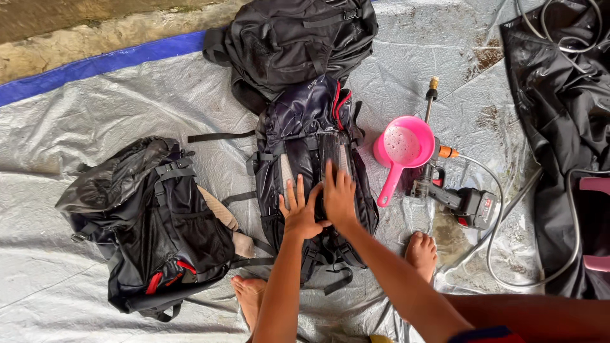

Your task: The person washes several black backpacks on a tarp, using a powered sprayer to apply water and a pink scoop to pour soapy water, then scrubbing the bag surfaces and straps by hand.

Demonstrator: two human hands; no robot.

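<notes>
A wet dark navy backpack [305, 127] lies lengthwise on a silver tarp [95, 121] in front of me. My left hand [298, 213] presses flat on its lower middle, fingers spread. Beside it, my right hand [338, 194] lies flat on the same backpack, fingers pointing away from me. Neither hand grips anything. My bare feet [420, 251] rest on the tarp on either side of the pack's bottom end.
A black backpack with red trim [159, 228] lies at the left, another black backpack [292, 38] at the top. A pink dipper [401, 149] and a cordless spray gun with hose [460, 203] sit to the right. Black fabric [559, 108] covers the right edge.
</notes>
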